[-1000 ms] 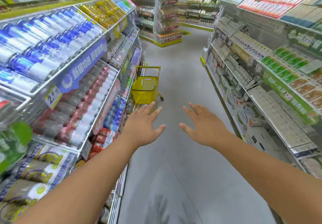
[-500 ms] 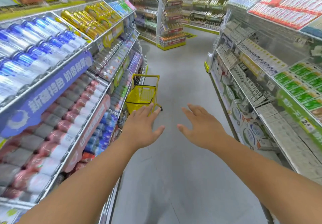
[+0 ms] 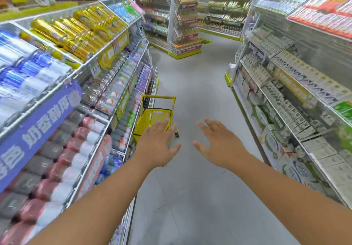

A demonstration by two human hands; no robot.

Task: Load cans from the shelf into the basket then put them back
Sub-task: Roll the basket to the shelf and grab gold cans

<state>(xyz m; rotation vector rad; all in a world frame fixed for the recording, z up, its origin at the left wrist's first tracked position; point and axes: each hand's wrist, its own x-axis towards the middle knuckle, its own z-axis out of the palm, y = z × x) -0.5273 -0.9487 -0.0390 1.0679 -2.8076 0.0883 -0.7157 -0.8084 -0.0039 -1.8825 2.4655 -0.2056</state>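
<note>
- The left hand (image 3: 159,145) sits just left of the frame's centre, palm down, fingers spread and holding nothing; its forearm runs in from the lower left corner.
- The right hand (image 3: 221,145) is beside it, a little right of centre, also palm down with fingers splayed and empty; its forearm comes in from the lower right corner.
- A gap of bare grey floor (image 3: 190,92) shows between the two thumbs, and the hands do not touch.
- The yellow basket (image 3: 152,119) stands on the floor just above the left hand in the frame, close against the left shelving; the left fingertips overlap its near rim in the picture, but whether they touch it cannot be told.
- The basket has a tall yellow handle frame (image 3: 159,98) rising above it, and nothing can be seen inside it.
- The left shelf (image 3: 106,54) fills the left side of the frame with rows of cans lying on slanted tiers: gold cans (image 3: 76,33) at the upper left, blue and white cans (image 3: 22,73) at the far left edge, red and white cans (image 3: 76,149) at the lower left.
- A purple banner (image 3: 38,128) with white lettering runs along the shelf edge between the blue and red rows.
- The right shelf (image 3: 285,96) holds boxed goods, blurred.
</note>
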